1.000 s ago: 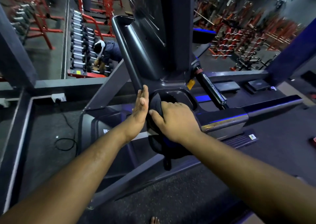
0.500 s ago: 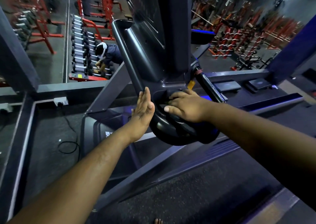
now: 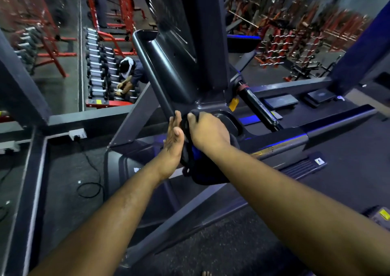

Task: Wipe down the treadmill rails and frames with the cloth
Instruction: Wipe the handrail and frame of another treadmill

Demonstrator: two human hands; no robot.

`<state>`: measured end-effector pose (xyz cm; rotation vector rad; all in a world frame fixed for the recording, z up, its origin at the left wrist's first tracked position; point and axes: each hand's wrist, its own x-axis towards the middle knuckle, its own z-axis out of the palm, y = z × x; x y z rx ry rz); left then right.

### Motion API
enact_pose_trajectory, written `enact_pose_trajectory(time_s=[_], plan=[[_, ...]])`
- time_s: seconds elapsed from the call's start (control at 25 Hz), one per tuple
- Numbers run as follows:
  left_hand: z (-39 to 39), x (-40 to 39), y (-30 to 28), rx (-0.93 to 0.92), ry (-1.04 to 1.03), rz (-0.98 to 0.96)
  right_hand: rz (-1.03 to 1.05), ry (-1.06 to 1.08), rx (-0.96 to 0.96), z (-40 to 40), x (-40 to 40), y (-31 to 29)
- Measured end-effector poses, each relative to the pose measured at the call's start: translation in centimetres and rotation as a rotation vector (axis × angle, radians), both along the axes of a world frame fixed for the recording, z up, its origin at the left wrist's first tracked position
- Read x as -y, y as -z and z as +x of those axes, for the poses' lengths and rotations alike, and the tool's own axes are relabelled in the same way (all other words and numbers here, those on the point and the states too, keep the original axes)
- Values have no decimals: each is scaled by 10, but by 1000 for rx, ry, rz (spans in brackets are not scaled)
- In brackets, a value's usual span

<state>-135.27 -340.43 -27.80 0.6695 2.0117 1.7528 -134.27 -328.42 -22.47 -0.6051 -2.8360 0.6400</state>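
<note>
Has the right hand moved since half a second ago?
Yes. The right hand has slid back toward the left hand, off the round hub of the treadmill frame, and now presses the dark cloth near the slanted rail.

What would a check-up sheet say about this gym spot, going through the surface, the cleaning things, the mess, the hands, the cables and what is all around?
Surface: dark treadmill frame, glossy, with a round cup holder beside the right hand.
Job's things: dark cloth, bunched under the right hand against the frame, with a blue patch showing.
Clutter: yellow tag hanging near the handlebar.
Hands: left hand flat, fingers straight, against the frame's edge; right hand presses on the cloth, fingers curled over it.
Cables: black cable coiled on the floor, below a wall socket.
Surroundings: dumbbell rack with a crouching person; red weight racks.
</note>
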Motion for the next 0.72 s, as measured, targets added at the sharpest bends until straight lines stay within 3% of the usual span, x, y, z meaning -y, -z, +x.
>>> enact_pose_trajectory(time_s=[0.12,0.2,0.28,0.4,0.48,0.56,0.72], plan=[[1,3,2,13,33,-32,221,-414,-207,55,-19,8],[1,4,3,38,57,-26,240,-699,-158,67,-66,3],[1,5,2,3,66,-68,363,-830,-83,56,-104,-5],[-1,2,-2,-103,46,-153,516,-745,-44,26,-109,-6],[0,-2,-4,-197,14,-225,394,-572,-37,26,-84,-7],[4,-3,-6,-288,1,-329,301,-458,-36,55,-65,4],[12,-3,-11,-470,0,-568,440,-294,-163,116,-88,33]])
